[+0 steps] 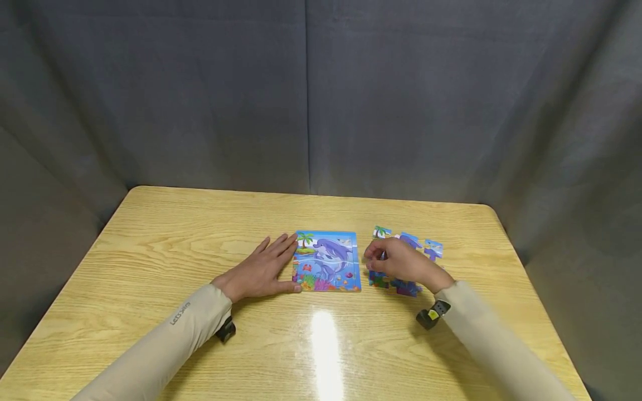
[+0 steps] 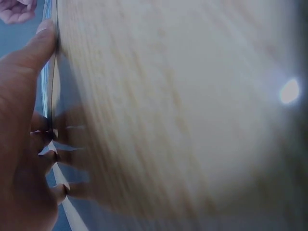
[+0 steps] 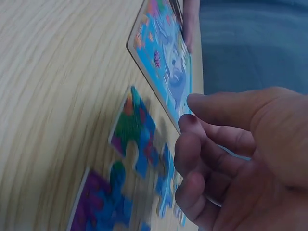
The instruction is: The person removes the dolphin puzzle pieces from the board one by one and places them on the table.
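A square dolphin puzzle board (image 1: 331, 260) lies flat on the wooden table. Along its left side rests my left hand (image 1: 263, 272), fingers stretched out and fingertips at the board's edge, thumb at the lower left corner. Over the loose jigsaw pieces to the right of the board is my right hand (image 1: 406, 263), its fingers loosely curled. In the right wrist view, thumb and fingertips (image 3: 191, 190) show nothing between them. Below those fingers lie a green and blue piece (image 3: 126, 120) and a purple and blue piece (image 3: 98, 204). My right hand hides part of the pile.
A palm-tree piece (image 1: 382, 231) and a blue sky piece (image 1: 433, 246) lie at the pile's far side. Light glares on the wooden table (image 1: 225, 217) in front of the board. Grey curtains (image 1: 200, 111) hang behind and beside the table.
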`<state>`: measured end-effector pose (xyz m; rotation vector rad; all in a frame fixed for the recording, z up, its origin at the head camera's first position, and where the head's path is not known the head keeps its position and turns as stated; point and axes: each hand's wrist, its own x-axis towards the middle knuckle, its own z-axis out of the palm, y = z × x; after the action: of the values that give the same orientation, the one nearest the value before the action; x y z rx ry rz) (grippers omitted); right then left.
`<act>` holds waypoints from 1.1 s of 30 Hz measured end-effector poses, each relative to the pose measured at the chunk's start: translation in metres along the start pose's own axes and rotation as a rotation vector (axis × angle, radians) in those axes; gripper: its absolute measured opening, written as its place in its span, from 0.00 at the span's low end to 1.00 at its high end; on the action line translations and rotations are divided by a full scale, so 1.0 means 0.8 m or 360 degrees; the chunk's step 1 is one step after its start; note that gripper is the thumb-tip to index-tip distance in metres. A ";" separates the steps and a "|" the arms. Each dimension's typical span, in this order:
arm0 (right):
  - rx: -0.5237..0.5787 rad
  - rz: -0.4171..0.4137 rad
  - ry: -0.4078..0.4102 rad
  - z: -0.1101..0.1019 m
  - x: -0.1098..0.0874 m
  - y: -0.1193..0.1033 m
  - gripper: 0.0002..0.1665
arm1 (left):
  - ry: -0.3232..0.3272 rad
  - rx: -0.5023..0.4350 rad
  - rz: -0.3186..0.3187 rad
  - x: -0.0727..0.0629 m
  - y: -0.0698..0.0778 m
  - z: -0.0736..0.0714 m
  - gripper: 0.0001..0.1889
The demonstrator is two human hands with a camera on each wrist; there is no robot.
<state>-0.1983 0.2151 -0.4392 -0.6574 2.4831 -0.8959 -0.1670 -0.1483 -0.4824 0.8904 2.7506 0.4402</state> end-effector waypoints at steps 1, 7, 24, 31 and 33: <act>0.0000 0.0003 -0.0009 0.002 0.003 -0.003 0.10 | -0.0001 0.0003 -0.0002 0.000 0.000 0.000 0.56; 0.0009 -0.0016 -0.0094 0.016 0.016 -0.019 0.13 | -0.0005 -0.0011 -0.0004 0.000 -0.001 0.002 0.56; -0.0058 0.0073 -0.0284 0.033 0.033 -0.037 0.10 | 0.0008 0.0009 0.0006 0.000 -0.001 0.001 0.55; -0.0106 0.0072 -0.0276 0.032 0.036 -0.040 0.10 | 0.0017 0.0005 0.0018 0.000 0.001 -0.001 0.55; -0.0113 0.0058 -0.0260 0.033 0.037 -0.041 0.11 | 0.0016 0.0007 0.0017 0.000 0.000 -0.001 0.55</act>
<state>-0.1987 0.1642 -0.4421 -0.6784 2.3819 -0.7139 -0.1673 -0.1480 -0.4817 0.9070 2.7581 0.4417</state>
